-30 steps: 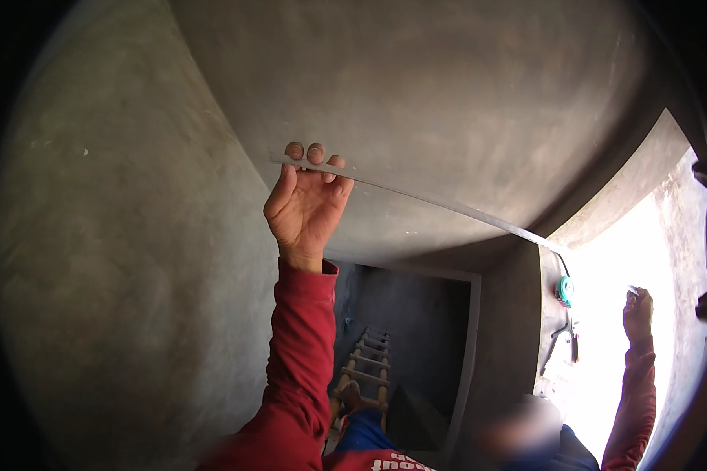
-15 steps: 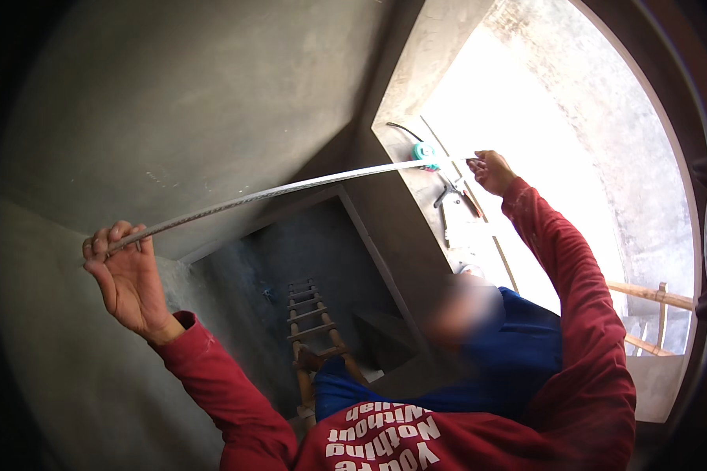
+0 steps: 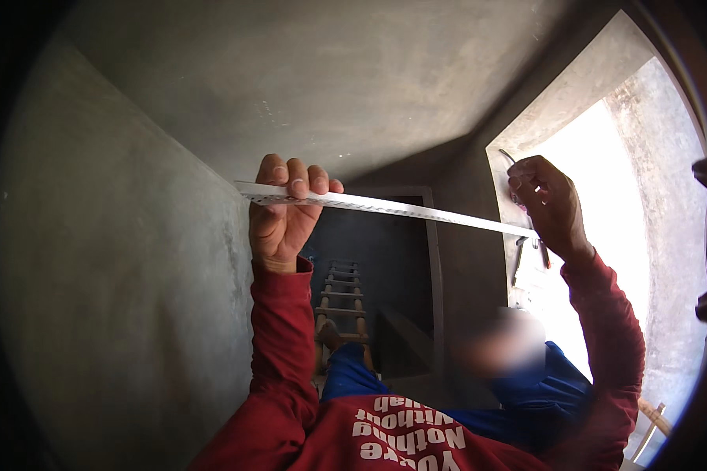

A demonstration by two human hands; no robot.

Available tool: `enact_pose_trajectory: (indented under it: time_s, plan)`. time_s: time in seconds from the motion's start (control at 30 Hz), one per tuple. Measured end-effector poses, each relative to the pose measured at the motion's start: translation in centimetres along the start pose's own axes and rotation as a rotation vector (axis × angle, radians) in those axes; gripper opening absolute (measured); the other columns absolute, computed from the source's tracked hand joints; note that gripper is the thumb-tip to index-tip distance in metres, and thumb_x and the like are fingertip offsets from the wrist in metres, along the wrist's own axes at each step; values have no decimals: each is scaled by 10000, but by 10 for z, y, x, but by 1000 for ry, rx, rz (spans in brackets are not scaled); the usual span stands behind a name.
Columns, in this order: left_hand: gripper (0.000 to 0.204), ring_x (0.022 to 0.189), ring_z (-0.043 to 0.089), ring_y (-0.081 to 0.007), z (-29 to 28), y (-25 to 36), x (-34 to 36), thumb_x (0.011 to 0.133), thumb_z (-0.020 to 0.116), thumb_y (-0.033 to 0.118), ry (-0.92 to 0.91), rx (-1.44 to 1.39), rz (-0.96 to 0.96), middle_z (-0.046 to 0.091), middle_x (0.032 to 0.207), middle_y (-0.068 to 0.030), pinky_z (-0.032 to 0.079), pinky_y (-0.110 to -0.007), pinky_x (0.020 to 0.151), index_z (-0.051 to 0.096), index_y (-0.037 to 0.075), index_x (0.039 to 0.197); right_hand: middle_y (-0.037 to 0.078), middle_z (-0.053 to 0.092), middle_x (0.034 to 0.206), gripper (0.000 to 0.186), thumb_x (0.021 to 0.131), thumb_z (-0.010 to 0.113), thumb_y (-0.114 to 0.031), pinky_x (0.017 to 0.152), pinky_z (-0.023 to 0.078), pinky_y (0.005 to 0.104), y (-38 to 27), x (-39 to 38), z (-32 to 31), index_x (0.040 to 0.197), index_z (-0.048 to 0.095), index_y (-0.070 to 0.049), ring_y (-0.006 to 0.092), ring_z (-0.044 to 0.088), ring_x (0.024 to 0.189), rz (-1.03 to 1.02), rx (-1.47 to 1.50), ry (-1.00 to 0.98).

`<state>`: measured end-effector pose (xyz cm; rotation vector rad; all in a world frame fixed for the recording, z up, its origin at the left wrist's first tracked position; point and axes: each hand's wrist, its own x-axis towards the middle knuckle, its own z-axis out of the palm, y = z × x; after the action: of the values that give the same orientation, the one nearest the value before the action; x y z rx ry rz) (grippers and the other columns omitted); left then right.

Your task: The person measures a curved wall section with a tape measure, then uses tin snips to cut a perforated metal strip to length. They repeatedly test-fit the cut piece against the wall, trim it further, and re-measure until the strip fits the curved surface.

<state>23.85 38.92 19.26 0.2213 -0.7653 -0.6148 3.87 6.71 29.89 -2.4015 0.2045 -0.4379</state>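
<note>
My left hand (image 3: 291, 208) has its fingers curled over a long, thin white strip (image 3: 416, 210) with dark marks along it, like a ruler. The strip's left end appears to meet the grey wall (image 3: 133, 235); its other end reaches the window ledge. My right hand (image 3: 554, 208) is raised above that far end, fingers drawn together against the bright opening. Whatever they hold, if anything, is too dark to make out. Beneath the right hand lie dark-handled tools (image 3: 518, 263), partly hidden. A black curved cord (image 3: 507, 155) shows beside its fingertips.
A wooden ladder (image 3: 342, 294) stands below, in front of a dark doorway (image 3: 393, 259). Close at my lower right is another person in blue (image 3: 550, 392). Bright light comes through the window opening (image 3: 605, 196). Wooden poles (image 3: 653, 416) show outside, at lower right.
My view has turned, and the left hand now appears farther right, with the strip's end at the wall. My right hand now covers the teal reel on the ledge.
</note>
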Motion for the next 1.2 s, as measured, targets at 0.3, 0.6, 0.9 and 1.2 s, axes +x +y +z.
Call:
enact_pose_trajectory:
  time_s: [0.3, 0.6, 0.9, 1.2]
  plan:
    - [494, 978, 660, -186, -3, -26, -13, 828, 864, 172, 266, -23, -26, 673, 1076, -44, 554, -372, 906, 573, 106, 1223, 109, 649, 832, 263, 795, 812, -109, 626, 540, 363, -193, 60, 101, 988, 657, -21, 263, 687, 740, -672, -69, -167]
    - [704, 1054, 644, -197, -31, -63, -32, 805, 878, 202, 262, -147, 32, 634, 1241, -75, 595, -348, 877, 511, 87, 1394, 168, 714, 810, 113, 805, 738, -72, 657, 559, 387, -208, 67, 110, 873, 705, 12, 313, 721, 732, -360, -73, -444]
    - [756, 1131, 631, -229, -32, -106, -25, 808, 873, 267, 326, -222, 155, 604, 1310, -104, 586, -384, 933, 481, 80, 1427, 198, 693, 752, 109, 774, 672, -85, 702, 554, 417, -204, 66, 119, 760, 686, 22, 336, 706, 717, -267, -144, -353]
    - [812, 1208, 618, -261, -44, -113, -23, 812, 868, 332, 340, -194, 228, 575, 1380, -132, 577, -420, 989, 452, 72, 1459, 194, 675, 730, 196, 826, 681, -130, 692, 525, 410, -196, 83, 118, 705, 662, 23, 317, 665, 690, -60, -37, -553]
